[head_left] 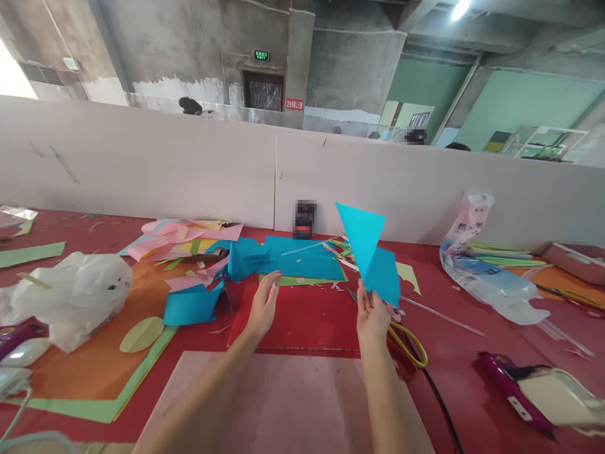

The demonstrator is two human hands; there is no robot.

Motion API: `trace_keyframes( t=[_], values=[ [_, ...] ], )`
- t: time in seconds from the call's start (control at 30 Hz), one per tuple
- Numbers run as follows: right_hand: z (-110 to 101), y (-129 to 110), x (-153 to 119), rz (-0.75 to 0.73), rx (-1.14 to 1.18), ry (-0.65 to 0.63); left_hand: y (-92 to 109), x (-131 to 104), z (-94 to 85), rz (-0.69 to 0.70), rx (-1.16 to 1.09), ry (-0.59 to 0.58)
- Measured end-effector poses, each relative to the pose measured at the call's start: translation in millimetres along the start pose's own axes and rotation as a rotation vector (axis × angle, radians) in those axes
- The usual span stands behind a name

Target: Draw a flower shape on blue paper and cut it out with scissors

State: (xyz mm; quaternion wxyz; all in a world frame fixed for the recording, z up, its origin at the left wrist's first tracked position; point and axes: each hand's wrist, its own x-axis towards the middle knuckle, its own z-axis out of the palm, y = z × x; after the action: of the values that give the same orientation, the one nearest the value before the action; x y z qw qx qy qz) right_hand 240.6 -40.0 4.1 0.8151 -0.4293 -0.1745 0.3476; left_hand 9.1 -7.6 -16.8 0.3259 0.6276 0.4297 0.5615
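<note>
My right hand [372, 310] pinches the lower end of a folded piece of blue paper [363, 230], which stands up with a pointed triangular flap at the top left. My left hand [265, 302] hovers over the red sheet [297, 315], holding nothing, its fingers stretched forward and thumb apart. Ahead of it lies a flat blue paper sheet [312, 257]. Curled blue paper [193, 304] rests to the left of that hand. Just below my right hand are yellow scissor-like handles [416, 356], partly hidden by my wrist.
A white plastic bag [89, 290] sits on orange paper at the left, near pink scraps [189, 236]. Right are a clear wrapper [491, 287], a thin clear stick [444, 316] and a purple device [515, 391]. A white partition [189, 170] runs along the back.
</note>
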Motion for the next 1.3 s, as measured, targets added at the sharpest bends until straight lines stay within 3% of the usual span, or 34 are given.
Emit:
trace_keyframes(
  t=[0.27, 0.5, 0.8, 0.97, 1.1, 1.3],
  values=[
    [3.3, 24.2, -7.0, 0.228, -0.145, -0.324, -5.3, 0.6, 2.5, -0.135, -0.140, -0.064],
    [0.2, 36.2, -6.4, 0.211, -0.429, -0.625, -20.7, 8.9, -0.9, -0.300, -0.458, -0.006],
    [-14.6, 41.3, 5.3, 0.224, -0.550, -0.841, -15.2, 22.9, -7.2, -0.556, -0.721, 0.084],
    [-16.0, 20.7, 3.1, 0.259, -0.532, -0.911, -13.6, 20.0, -9.6, -0.561, -0.768, 0.098],
    [-16.2, 4.5, 0.2, 0.289, -0.505, -0.966, -19.3, 17.0, -13.1, -0.456, -0.815, 0.043],
    [-22.3, 11.8, 7.4, 0.290, -0.526, -1.004, -28.4, 16.9, -16.1, -0.296, -0.634, 0.208]
  ],
)
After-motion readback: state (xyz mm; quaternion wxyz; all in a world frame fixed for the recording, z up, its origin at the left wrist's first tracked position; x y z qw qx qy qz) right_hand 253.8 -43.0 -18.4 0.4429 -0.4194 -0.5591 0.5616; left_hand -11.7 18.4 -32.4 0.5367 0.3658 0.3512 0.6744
